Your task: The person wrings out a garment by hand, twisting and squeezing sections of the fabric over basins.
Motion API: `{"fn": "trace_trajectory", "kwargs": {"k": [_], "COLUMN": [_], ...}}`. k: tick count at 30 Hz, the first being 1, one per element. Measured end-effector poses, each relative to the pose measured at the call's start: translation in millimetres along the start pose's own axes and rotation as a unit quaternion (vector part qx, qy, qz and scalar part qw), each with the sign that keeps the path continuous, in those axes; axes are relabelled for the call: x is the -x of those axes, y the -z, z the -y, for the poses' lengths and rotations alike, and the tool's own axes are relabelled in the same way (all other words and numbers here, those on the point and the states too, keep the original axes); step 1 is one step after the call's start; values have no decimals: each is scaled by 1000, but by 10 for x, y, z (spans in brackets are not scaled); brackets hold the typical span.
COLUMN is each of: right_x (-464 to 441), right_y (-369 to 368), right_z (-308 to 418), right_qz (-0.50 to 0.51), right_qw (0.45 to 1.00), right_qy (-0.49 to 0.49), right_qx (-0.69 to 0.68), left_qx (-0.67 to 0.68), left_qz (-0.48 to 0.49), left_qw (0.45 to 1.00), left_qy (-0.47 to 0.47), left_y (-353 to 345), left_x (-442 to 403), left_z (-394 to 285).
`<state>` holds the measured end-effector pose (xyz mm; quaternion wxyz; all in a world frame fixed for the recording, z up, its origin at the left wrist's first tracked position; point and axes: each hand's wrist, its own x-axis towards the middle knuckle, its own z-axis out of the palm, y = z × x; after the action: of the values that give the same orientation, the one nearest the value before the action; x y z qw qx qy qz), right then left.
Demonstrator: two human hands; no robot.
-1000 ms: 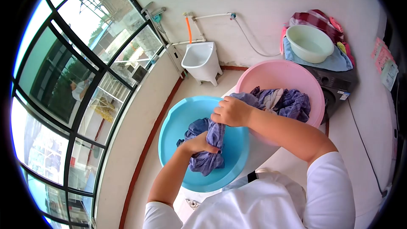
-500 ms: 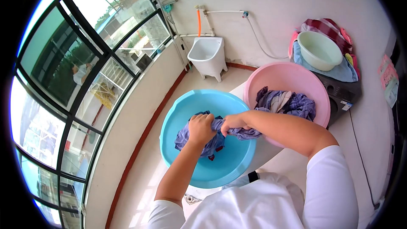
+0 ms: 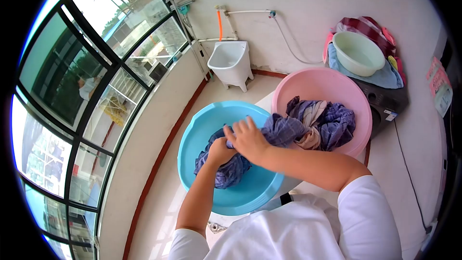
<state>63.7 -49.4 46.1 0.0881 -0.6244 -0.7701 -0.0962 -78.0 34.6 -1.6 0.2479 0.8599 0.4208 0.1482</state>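
Note:
A purple-blue plaid garment [image 3: 229, 173] lies bunched in a light blue basin [image 3: 262, 185]. From there its twisted length [image 3: 283, 130] stretches across to the pink basin [image 3: 313, 81]. My left hand [image 3: 221, 152] is closed round the garment above the blue basin. Just to its right is my right hand [image 3: 247, 139], its fingers spread over the cloth and not wrapped round it; whether the palm touches the cloth is hidden. More dark purple cloth [image 3: 339, 120] and a beige piece [image 3: 313, 115] rest in the pink basin.
A white mop sink [image 3: 230, 60] stands by the back wall under pipes. At the right, a pale green basin [image 3: 358, 55] sits on a towel-covered dark machine [image 3: 385, 103]. Windows [image 3: 110, 79] line the left. A cable [image 3: 409, 168] runs down at the right.
My right hand has loosened from the cloth, its fingers now spread, and moved left towards my left hand. The twisted length now shows more fully towards the pink basin. The view has shifted slightly.

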Motion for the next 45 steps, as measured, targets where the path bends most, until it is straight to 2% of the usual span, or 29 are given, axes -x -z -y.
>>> {"fn": "trace_trajectory", "kwargs": {"k": [1, 2, 3, 5, 6, 7, 9, 11, 13, 15, 16, 17, 19, 24, 27, 29, 30, 32, 33, 35, 36, 38, 39, 41, 42, 45], "right_x": [47, 81, 105, 92, 45, 0, -64, -113, -156, -171, -181, -170, -134, -128, -104, -81, -82, -97, -108, -128, -136, -145, -151, -175, -179, -175], "right_y": [-58, -133, -235, -388, -434, -468, -509, -533, -541, -542, -539, -534, -440, -464, -559, -605, -603, -580, -550, -464, -445, -416, -407, -419, -427, -395], "right_z": [78, 135, 176, 123, 20, -57, -91, -105, -128, -117, -113, -123, -160, -202, -211, -202, -202, -204, -211, -223, -239, -262, -277, -322, -343, -384], "right_qz": [-123, -122, -136, -147, -187, -227, -253, -127, -159, 25, 67, 68, 140, 194, 156, 72, 72, -106, -107, -279, -311, -339, -368, -369, -370, -380], "right_qw": [986, 986, 981, 976, 969, 957, 951, 980, 976, 995, 995, 995, 983, 975, 981, 990, 990, 989, 989, 950, 940, 930, 918, 920, 921, 917], "right_qy": [61, 58, 60, 61, 112, 163, 167, 153, 150, 97, 64, 66, 47, 53, 49, 42, 42, 83, 84, 119, 127, 124, 120, 93, 67, 29], "right_qx": [96, 96, 123, 152, 117, 81, 54, -24, -6, 19, -39, -39, -104, -95, -105, -112, -112, -61, -62, -81, -56, -70, -82, -91, -99, -120], "left_qx": [79, 174, 175, 302, 289, 288, 316, 321, 327, 200, 142, 144, -31, -41, -41, 80, 79, 238, 237, 460, 461, 589, 589, 331, 280, 229], "left_qz": [8, 74, 77, 223, 279, 279, 269, 258, 247, 191, 132, 131, 98, 110, 112, 146, 147, 195, 194, 254, 253, 255, 255, 364, 443, 416], "left_qw": [997, 982, 981, 926, 912, 912, 908, 908, 908, 957, 979, 979, 992, 989, 989, 985, 985, 952, 952, 850, 850, 765, 766, 870, 852, 880], "left_qy": [-7, 22, 21, 44, 82, 81, 54, 74, 90, 90, 58, 60, 79, 87, 86, 40, 40, 6, 7, 38, 39, 42, 42, -18, 2, -24], "left_y": [49, 131, 168, 234, 258, 262, 284, 215, 107, -22, -100, -147, -153, -227, -214, -271, -172, 104, 173, 252, 247, 229, 211, 195, 387, 599], "left_x": [-14, -20, -8, 14, -18, -12, 39, 44, 7, -20, 13, 19, 42, 35, 12, -43, -25, 16, 6, -18, -25, -38, -50, -63, -46, 34], "left_z": [-1, 7, 33, 99, 142, 118, 65, 55, 34, -13, -53, -83, -208, -199, -179, 90, 71, -24, 71, 291, 324, 375, 496, 756, 390, 198]}}
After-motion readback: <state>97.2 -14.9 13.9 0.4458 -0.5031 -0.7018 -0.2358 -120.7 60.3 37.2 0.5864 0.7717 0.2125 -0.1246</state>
